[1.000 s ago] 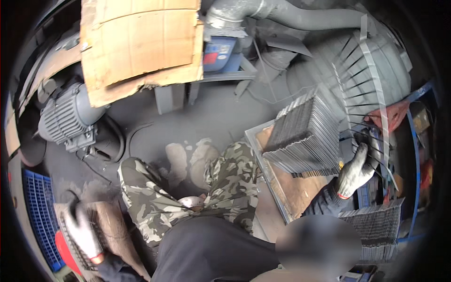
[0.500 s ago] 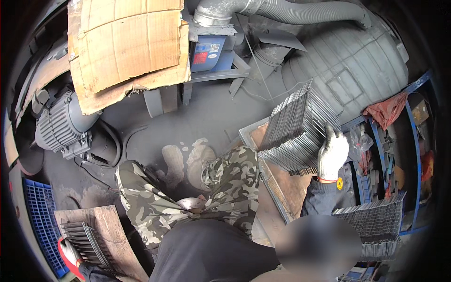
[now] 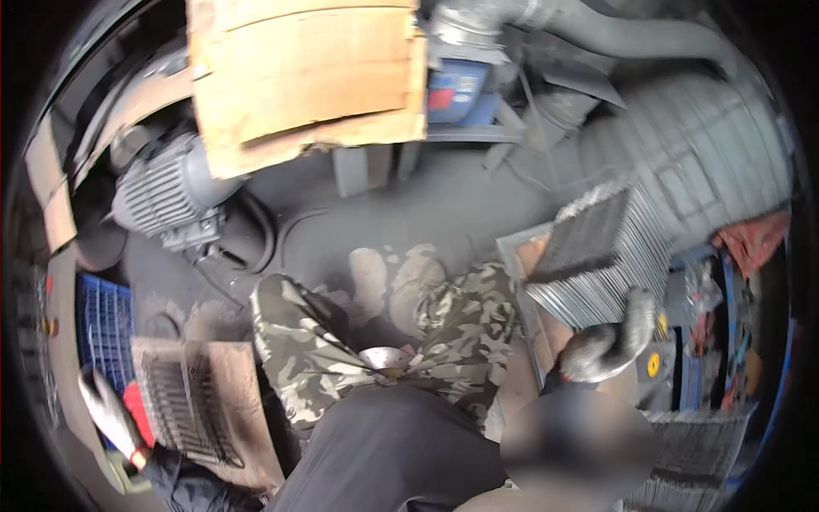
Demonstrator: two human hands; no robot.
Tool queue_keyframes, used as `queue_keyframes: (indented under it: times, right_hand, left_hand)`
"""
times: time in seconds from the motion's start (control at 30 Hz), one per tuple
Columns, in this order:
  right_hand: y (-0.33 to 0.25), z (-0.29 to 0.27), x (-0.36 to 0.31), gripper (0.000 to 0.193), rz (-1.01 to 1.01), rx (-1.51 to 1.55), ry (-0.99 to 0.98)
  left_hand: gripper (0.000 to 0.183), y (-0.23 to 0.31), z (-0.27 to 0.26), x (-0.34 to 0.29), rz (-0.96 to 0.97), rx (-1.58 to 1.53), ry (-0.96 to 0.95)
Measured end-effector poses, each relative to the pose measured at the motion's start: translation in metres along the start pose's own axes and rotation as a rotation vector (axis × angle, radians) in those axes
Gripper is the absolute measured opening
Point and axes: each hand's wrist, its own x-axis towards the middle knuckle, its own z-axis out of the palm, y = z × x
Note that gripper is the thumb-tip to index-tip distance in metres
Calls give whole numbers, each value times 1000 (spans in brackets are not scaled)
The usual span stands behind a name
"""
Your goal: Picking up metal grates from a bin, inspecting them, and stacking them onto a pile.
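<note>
Resting on the stack of metal fins (image 3: 597,256), right hand (image 3: 601,346) fingers curled; left hand (image 3: 111,414) fingers unclear

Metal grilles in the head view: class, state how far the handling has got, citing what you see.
Done: one metal grille lies on the board by the left hand. In hand: the right hand rests against the grille stack. Left: that stack is thick, with another pile lower right.

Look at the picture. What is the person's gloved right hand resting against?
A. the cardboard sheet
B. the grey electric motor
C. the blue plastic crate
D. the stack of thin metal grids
D: the right hand lies at the lower edge of the stack of thin metal grids, far from the other three.
</note>
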Motion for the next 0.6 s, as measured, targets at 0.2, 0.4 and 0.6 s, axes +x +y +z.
queue_keyframes:
  times: [0.2,0.4,0.6]
  right_hand:
    - [-171,150,-23,99,552,1233,-579]
    - [-194,209,-53,24,1280,1515,-1095]
    - [-128,230,-75,15,1519,1426,-868]
  left_hand:
    - [27,282,31,-17,584,-432,-106]
    - [30,373,122,-58,807,-616,-231]
    - [98,369,210,-101,145,-711,-258]
